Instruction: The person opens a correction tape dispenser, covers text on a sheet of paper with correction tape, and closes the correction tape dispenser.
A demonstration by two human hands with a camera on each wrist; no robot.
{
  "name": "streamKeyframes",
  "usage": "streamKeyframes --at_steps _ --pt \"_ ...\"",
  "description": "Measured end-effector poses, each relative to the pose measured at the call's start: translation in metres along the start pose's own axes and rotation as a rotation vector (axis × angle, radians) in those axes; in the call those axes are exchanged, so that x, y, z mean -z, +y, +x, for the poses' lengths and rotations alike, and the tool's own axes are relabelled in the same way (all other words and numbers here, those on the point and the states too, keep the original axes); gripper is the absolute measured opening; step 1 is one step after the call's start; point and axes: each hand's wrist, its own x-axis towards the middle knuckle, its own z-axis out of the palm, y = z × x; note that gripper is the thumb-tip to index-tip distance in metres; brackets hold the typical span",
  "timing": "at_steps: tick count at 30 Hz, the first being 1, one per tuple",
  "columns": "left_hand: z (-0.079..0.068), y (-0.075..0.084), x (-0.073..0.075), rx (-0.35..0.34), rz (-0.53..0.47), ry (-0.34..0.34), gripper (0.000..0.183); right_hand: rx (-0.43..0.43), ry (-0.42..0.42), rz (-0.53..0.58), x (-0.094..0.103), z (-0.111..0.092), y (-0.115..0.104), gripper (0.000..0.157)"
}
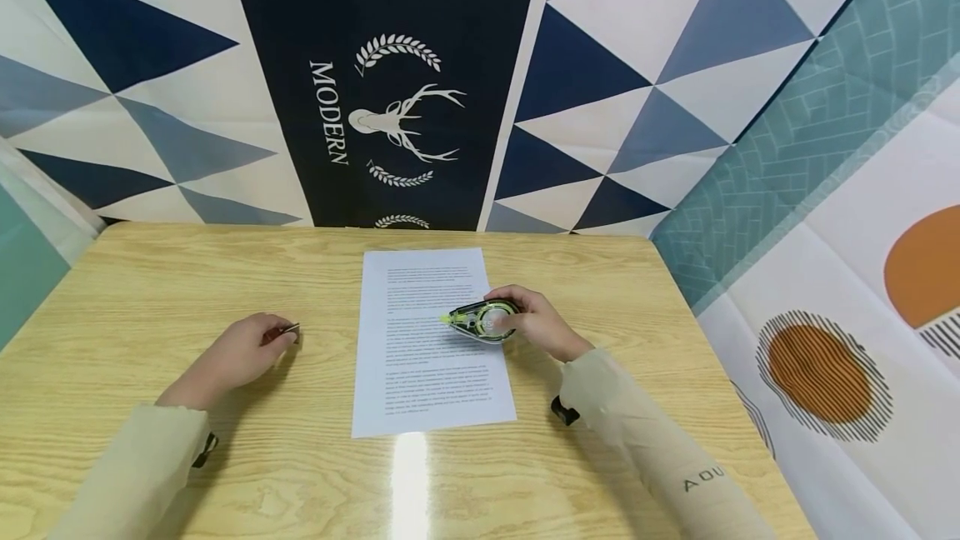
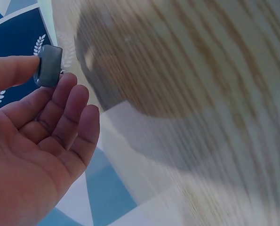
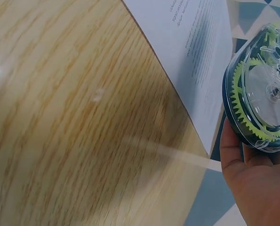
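Note:
My right hand (image 1: 546, 330) grips a correction tape (image 1: 480, 320) with a clear and dark case, its narrow tip pointing left over the printed sheet (image 1: 438, 377). In the right wrist view the green toothed wheel shows through the case, with the thumb on its face and fingers below. Left of the sheet, my left hand (image 1: 242, 350) pinches a small dark, smooth cap (image 2: 50, 66) between thumb and forefinger. The other fingers are loosely bent in the left wrist view. The sheet lies flat on the table, covered with lines of small text.
The wooden table (image 1: 300, 457) meets a wall cloth (image 1: 405, 7) with triangles and a deer print at its far edge. A patterned cloth (image 1: 810, 373) hangs along the right side. A bright reflection lies on the table in front of the sheet.

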Motion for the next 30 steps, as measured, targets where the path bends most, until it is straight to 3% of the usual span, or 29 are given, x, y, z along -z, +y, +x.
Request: streamKeyframes --at_steps 30 --pt "-0.005 -0.009 0.004 0.032 0.0 -0.037 0.036 -0.026 0.002 0.025 0.002 0.001 0.008 0.042"
